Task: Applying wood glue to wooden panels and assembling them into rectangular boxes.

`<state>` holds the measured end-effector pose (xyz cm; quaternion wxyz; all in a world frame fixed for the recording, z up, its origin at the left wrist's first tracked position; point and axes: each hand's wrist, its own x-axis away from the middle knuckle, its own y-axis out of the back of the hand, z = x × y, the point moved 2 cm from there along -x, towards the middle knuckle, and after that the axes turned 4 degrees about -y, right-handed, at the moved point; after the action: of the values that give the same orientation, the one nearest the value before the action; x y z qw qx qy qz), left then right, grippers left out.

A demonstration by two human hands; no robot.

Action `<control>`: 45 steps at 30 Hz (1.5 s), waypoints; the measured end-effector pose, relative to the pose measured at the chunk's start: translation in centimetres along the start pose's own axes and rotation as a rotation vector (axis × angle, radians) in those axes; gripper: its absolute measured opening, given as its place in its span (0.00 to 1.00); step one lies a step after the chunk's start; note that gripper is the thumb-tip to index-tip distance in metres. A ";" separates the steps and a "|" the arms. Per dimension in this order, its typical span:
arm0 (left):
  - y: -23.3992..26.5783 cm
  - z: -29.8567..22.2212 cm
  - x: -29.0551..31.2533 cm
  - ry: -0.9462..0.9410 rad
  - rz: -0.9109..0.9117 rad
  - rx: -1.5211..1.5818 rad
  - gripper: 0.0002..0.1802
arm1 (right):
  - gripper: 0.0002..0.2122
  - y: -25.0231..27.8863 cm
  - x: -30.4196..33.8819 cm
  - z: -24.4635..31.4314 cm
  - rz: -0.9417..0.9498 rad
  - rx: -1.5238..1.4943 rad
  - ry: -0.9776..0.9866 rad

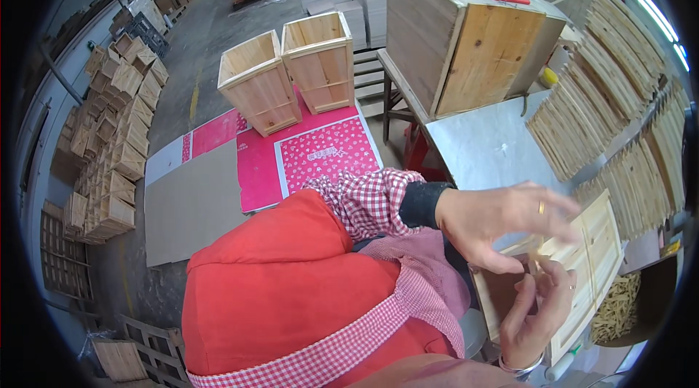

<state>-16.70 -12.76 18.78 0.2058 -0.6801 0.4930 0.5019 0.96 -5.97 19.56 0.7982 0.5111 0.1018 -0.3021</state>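
My left hand [502,224], below a red-checked sleeve and dark cuff, is held over a pale wooden box or panel [593,253]. Its fingers are spread and slightly blurred, and the thumb points down toward my other hand. Close beneath it, my right hand [535,311], with a bracelet at the wrist, has its thumb and fingers bent together in a pinch. A small, thin piece seems to be between them, but I cannot make out its kind. A brownish surface [502,293] shows behind the fingers. The wooden piece lies tilted right beside both hands.
Two open wooden boxes [255,82] [318,60] stand on pink cardboard [262,162]. A large wooden cabinet [488,53] rises beyond a metal-topped table [495,144]. Stacked boards [604,82] line the right. A bin of tan strips [617,308] sits at lower right; small crates [116,148] pile up left.
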 end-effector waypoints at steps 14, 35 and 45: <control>0.9 1.1 5.7 0.658 0.823 0.341 0.09 | 0.14 -3.5 6.1 0.0 0.181 -0.387 -0.026; -2.8 10.6 16.1 -0.078 0.924 -0.715 0.20 | 0.04 0.3 21.5 -16.1 -0.096 0.664 -0.164; -4.6 13.1 19.8 -0.036 1.035 -0.789 0.27 | 0.03 -3.4 24.5 -20.3 0.003 0.696 -0.225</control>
<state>-18.69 -9.81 -5.08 -0.3196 -0.3709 0.5320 0.6909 21.50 1.60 -3.83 0.5831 0.7159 -0.0966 -0.3717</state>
